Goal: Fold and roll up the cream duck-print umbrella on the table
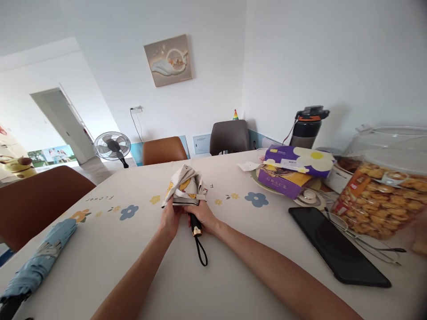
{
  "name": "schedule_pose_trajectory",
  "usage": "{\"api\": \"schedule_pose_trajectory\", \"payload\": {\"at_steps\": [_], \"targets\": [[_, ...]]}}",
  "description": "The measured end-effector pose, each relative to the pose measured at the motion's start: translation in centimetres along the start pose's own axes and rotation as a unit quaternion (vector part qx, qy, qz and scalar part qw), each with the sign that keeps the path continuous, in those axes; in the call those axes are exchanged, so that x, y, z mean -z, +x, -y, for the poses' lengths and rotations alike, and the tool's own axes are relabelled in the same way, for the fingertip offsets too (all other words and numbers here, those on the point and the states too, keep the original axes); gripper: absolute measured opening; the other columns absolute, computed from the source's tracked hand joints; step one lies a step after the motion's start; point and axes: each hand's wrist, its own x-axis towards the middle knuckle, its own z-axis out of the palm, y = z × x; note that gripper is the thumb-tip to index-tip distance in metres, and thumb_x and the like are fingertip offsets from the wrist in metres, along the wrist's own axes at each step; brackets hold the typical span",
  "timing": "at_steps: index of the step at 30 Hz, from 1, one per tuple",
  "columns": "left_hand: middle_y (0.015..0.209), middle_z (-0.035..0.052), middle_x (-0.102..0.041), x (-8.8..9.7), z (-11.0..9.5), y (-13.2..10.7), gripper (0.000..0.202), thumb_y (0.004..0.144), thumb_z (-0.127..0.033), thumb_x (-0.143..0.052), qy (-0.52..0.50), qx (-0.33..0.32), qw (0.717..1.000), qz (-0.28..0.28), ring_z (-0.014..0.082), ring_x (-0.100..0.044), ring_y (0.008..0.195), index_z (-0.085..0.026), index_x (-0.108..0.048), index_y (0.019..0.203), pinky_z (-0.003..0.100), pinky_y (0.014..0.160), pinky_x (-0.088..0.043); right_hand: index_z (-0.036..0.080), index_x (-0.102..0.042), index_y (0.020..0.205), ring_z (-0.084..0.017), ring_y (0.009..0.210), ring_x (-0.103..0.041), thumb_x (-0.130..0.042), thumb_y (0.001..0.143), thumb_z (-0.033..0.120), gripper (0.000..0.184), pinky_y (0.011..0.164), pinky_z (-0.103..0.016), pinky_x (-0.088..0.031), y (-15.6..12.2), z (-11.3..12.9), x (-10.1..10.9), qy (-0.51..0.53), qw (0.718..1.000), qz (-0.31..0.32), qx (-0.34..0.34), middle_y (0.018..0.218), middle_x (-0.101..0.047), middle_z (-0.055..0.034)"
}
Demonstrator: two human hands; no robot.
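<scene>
A folding umbrella (184,186) with white cloth and yellow cartoon prints is bunched up in front of me at the middle of the table. Its black handle (196,224) points toward me, and a black wrist strap hangs from the end onto the tablecloth. My left hand (171,218) grips the cloth's near left edge, fingers partly hidden beneath it. Around the top of the handle, by the cloth's lower right edge, my right hand (204,215) is closed. A second umbrella (43,258), light blue and furled, lies at the table's left edge.
To the right lie a black phone (338,244), eyeglasses (370,242), purple boxes (283,178) and a clear snack tub (383,195). A dark bottle (305,129) stands behind them. Chairs (165,150) line the far side; a fan (112,146) is beyond.
</scene>
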Motion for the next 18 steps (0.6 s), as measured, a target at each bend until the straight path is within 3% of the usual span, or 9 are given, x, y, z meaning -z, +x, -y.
{"api": "schedule_pose_trajectory", "payload": {"at_steps": [4, 7, 9, 12, 14, 18], "targets": [[0.064, 0.0012, -0.059, 0.4, 0.3, -1.9, 0.017, 0.072, -0.028, -0.064, -0.033, 0.083, 0.992, 0.091, 0.0094, -0.056, 0.054, -0.013, -0.057, 0.073, 0.020, 0.052, -0.046, 0.016, -0.050, 0.072, -0.011, 0.033, -0.045, -0.056, 0.064, 0.018, 0.010, 0.032, -0.024, -0.042, -1.0, 0.3, -1.5, 0.015, 0.999, -0.042, -0.027, 0.041, -0.050, 0.0044], [0.048, -0.0020, -0.049, 1.3, 0.0, -3.0, 0.021, 0.075, -0.031, -0.059, -0.031, 0.146, 0.978, 0.143, 0.0090, -0.044, 0.037, -0.013, -0.054, 0.066, 0.021, 0.035, -0.035, 0.016, -0.051, 0.072, -0.011, 0.034, -0.045, -0.058, 0.063, 0.018, 0.012, 0.033, -0.024, -0.043, -2.6, 0.4, -2.9, 0.036, 0.996, -0.069, -0.052, 0.041, -0.049, 0.0051], [0.047, 0.0013, -0.051, 2.1, -0.3, -3.6, 0.021, 0.076, -0.029, -0.052, -0.052, 0.178, 0.962, 0.201, 0.0119, -0.047, 0.038, -0.012, -0.055, 0.066, 0.023, 0.036, -0.036, 0.015, -0.052, 0.071, -0.011, 0.034, -0.045, -0.059, 0.064, 0.020, 0.011, 0.034, -0.025, -0.044, -4.0, 0.7, -3.7, 0.054, 0.995, -0.064, -0.059, 0.041, -0.048, 0.0046], [0.056, 0.0087, -0.060, 3.1, -0.7, -4.7, 0.017, 0.074, -0.020, -0.046, -0.106, 0.170, 0.942, 0.270, 0.0160, -0.056, 0.049, -0.009, -0.057, 0.068, 0.027, 0.050, -0.045, 0.013, -0.055, 0.073, -0.010, 0.038, -0.048, -0.061, 0.066, 0.023, 0.013, 0.037, -0.023, -0.046, -5.8, 1.5, -4.5, 0.103, 0.991, -0.057, -0.056, 0.045, -0.051, 0.0027], [0.057, 0.0084, -0.061, 3.3, -0.7, -5.5, 0.017, 0.077, -0.019, -0.045, -0.120, 0.161, 0.942, 0.268, 0.0154, -0.057, 0.049, -0.010, -0.057, 0.071, 0.027, 0.053, -0.047, 0.013, -0.056, 0.075, -0.009, 0.040, -0.049, -0.062, 0.066, 0.024, 0.015, 0.037, -0.022, -0.046, -6.9, 2.1, -4.9, 0.124, 0.990, -0.048, -0.056, 0.049, -0.053, 0.0018], [0.042, 0.0005, -0.054, 3.0, -0.2, -6.8, 0.021, 0.085, -0.027, -0.044, -0.123, 0.157, 0.954, 0.224, 0.0110, -0.047, 0.031, -0.014, -0.055, 0.073, 0.020, 0.034, -0.038, 0.013, -0.056, 0.076, -0.009, 0.041, -0.051, -0.063, 0.068, 0.025, 0.016, 0.039, -0.022, -0.047, -8.7, 2.8, -5.9, 0.133, 0.989, -0.036, -0.057, 0.053, -0.055, 0.0016]]}}
